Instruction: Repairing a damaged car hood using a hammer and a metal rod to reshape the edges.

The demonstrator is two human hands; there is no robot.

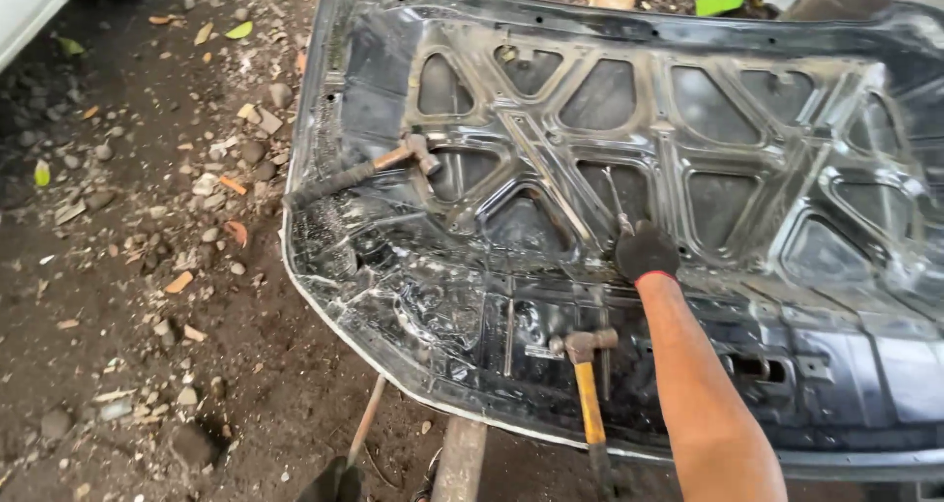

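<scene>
Head view looks down on an upturned car hood (688, 99), inner bracing uppermost, resting on supports over dirt ground (128, 266) strewn with stones and dry leaves. Toward the hood's left edge lies a hammer with a dark grip (364, 171), head pointing inward — nobody touches it. Lower down, near the hood's front edge, a second hammer with a yellow handle (588, 384) rests with its head on the panel and the handle running off the edge toward the camera.

Just right of that hammer, the right hand (646, 251) — in a dark glove with a red cuff — reaches out over the middle of the panel. It appears closed on a thin metal tool (618, 202), possibly a rod or screwdriver, whose tip points up into the bracing; the exact grip is hard to read. The forearm is bare and stretched nearly straight, rising from the lower right.

The left hand is out of sight.

Judging by this, the work is at the prying or probing stage along a brace seam; the next move would call for steady pressure without slipping off the rib.
</scene>
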